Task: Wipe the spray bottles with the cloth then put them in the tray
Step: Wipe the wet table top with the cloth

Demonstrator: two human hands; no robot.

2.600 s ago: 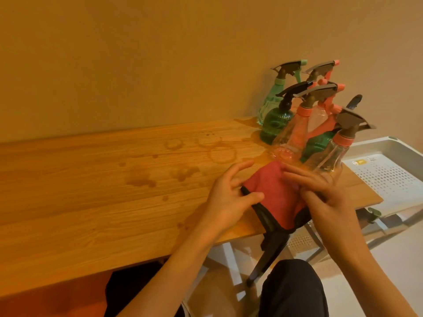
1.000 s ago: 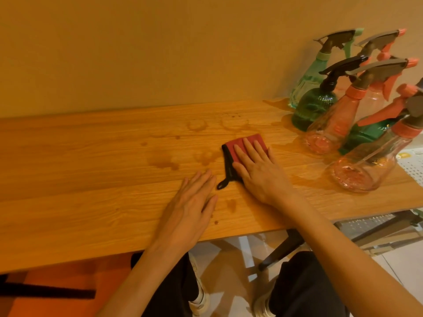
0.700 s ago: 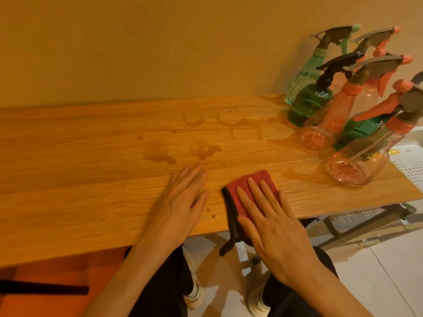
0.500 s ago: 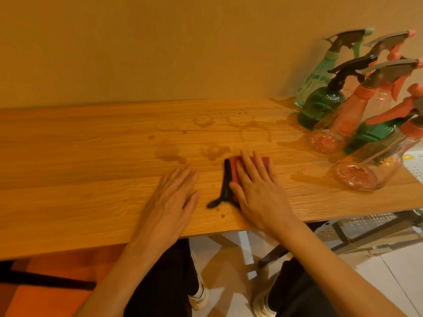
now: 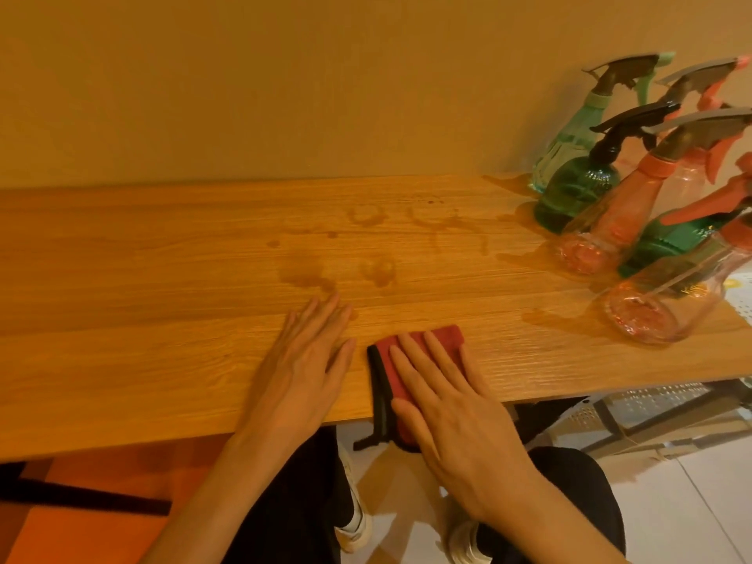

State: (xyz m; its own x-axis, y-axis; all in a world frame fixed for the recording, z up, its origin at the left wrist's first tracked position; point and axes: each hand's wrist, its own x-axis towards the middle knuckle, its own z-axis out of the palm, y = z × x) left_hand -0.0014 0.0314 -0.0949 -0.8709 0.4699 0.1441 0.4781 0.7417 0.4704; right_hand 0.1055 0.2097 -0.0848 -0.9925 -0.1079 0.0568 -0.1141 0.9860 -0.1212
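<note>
Cloth [image 5: 423,352] slid nearer, seemingly plush.

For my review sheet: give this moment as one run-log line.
left hand: flat on table | right hand: pressing cloth at near edge | spray bottles: untouched, far right | damp marks: present

Both arms are bare, no sleeves showing, and no rings, watch or bracelets on the left hand [image 5: 303,372] or the right hand [image 5: 451,413]. Dark black trousers [image 5: 293,502] on the legs, plus white sneakers [image 5: 358,519] with dark trim down below.
</note>
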